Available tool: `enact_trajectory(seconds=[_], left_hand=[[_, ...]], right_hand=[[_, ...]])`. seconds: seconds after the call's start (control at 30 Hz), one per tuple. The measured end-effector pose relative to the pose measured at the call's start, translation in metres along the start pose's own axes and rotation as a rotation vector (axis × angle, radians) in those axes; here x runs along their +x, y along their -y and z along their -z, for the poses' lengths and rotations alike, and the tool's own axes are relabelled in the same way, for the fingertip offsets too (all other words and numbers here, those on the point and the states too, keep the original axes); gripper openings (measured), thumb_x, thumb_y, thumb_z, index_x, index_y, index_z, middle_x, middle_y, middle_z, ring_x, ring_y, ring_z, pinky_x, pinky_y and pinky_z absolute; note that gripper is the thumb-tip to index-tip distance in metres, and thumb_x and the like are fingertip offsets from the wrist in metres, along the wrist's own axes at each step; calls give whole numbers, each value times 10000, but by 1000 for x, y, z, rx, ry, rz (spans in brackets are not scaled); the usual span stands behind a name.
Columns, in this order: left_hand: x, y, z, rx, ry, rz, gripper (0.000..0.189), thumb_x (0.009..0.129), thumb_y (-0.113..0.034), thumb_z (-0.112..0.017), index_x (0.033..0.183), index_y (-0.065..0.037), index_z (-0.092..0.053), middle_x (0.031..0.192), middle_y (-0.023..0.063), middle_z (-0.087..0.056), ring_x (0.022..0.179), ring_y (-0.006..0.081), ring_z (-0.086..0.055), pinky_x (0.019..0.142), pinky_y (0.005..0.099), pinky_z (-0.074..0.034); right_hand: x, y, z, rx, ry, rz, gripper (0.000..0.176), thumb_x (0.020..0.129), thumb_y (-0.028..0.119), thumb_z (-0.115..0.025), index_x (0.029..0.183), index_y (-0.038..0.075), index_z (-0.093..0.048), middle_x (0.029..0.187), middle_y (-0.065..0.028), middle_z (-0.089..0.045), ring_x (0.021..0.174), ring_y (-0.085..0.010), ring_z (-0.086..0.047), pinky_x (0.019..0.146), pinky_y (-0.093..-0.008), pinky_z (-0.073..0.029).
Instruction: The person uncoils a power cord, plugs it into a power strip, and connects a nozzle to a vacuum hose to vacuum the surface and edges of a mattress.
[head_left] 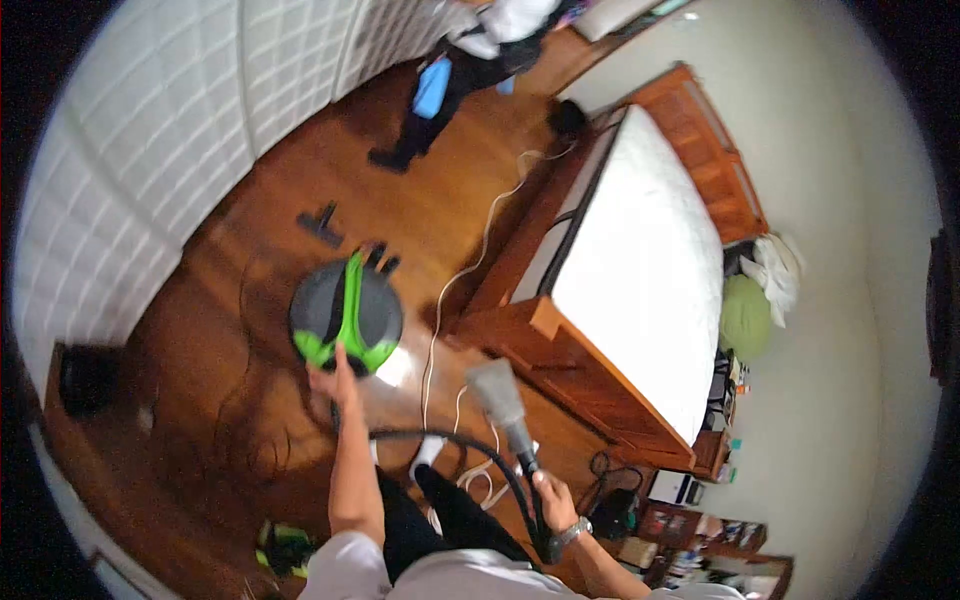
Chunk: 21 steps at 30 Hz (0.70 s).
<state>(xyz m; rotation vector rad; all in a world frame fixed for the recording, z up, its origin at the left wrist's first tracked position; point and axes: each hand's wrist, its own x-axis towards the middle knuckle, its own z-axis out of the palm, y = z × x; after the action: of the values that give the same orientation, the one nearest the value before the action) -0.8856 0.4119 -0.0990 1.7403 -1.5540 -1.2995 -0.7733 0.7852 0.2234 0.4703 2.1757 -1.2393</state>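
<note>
A round vacuum cleaner (pixel 305 308) with a dark grey top and bright green handle and trim stands on the wooden floor in front of me. My left hand (pixel 338 382) reaches to its near edge, fingers apart and touching the green part; the fingertips are blurred. In my right hand (pixel 555 500) is the handle end of a vacuum nozzle (pixel 497 395), its wide, pale flared head tilted up and away from me. A black hose (pixel 455 437) curves from near the vacuum, behind my left forearm, to my right hand.
A wooden bed (pixel 560 345) with a white mattress (pixel 645 270) stands to the right. White cable (pixel 478 262) runs along the floor. A dark floor-tool piece (pixel 320 225) lies beyond the vacuum. Another person (pixel 455 95) stands farther off. White panels (pixel 200 120) line the left.
</note>
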Motion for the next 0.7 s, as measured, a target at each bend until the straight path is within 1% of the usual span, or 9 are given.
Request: enact_trajectory(seconds=[0.03,0.1,0.2,0.4,0.5,0.57,0.6,0.63,0.7], left_hand=[[11,26,-5,-17,33,-72,1036,761,-517,-881,1492,60,-428,1501,315,-424,1408,438,-373,1181,536,-326],[-2,-13,17,-75,138,51,1076,773,-524,-872,1537,31,-355,1545,263,-309,1378,424,-407,1148,523,-382],[16,-22,18,-173,189,171,980,807,-415,-876,1540,6,-379,1522,179,-357,1357,340,-453,1103,457,-451],[23,-14,9,-327,286,237,945,834,-431,-844,1536,16,-397,1545,213,-392,1373,332,-469,1130,447,-444],[-14,-52,17,240,29,169,893,920,-592,-673,1458,86,-454,1544,313,-398,1339,401,-506,1093,512,-445],[-62,-87,19,-332,602,8,828,970,-604,-592,1449,63,-488,1526,219,-487,1385,338,-476,1065,504,-410],[-98,-117,20,-419,887,233,840,1004,-671,-474,1492,13,-477,1567,144,-473,1384,291,-488,1120,471,-345],[-132,-163,34,-434,1246,245,910,1001,-754,-349,1547,-31,-433,1601,114,-442,1399,299,-472,1180,481,-269],[-170,-210,31,-824,1660,606,1010,967,-803,-339,1576,3,-360,1639,199,-352,1482,358,-381,1204,558,-302]], right_hand=[[-3,-1,-1,1,2,-19,474,1057,506,-514,942,55,-603,724,-26,-576,581,-135,-548,535,-295,-443],[-8,1,4,20,-1,-39,481,1059,514,-498,942,58,-596,739,-37,-593,601,-138,-560,555,-288,-457],[1,-3,-5,34,-2,-41,475,1056,512,-511,953,55,-592,729,-35,-589,592,-134,-557,555,-281,-457],[1,-6,8,9,-69,-19,469,1031,505,-582,982,44,-647,733,18,-555,631,-106,-504,538,-290,-398],[-19,25,23,143,-7,-6,461,1042,501,-575,874,72,-594,652,23,-555,539,-81,-484,485,-266,-386],[-24,19,33,155,50,50,476,1056,506,-544,889,64,-600,645,28,-535,531,-70,-484,477,-266,-395],[-24,15,32,235,94,77,477,1065,493,-529,878,61,-599,644,27,-530,539,-72,-496,483,-264,-401],[-27,16,38,202,115,111,479,1067,488,-528,871,57,-599,643,26,-528,541,-75,-501,487,-267,-404],[-34,17,46,165,162,147,481,1068,477,-532,853,51,-594,641,25,-524,547,-81,-505,496,-273,-407]])
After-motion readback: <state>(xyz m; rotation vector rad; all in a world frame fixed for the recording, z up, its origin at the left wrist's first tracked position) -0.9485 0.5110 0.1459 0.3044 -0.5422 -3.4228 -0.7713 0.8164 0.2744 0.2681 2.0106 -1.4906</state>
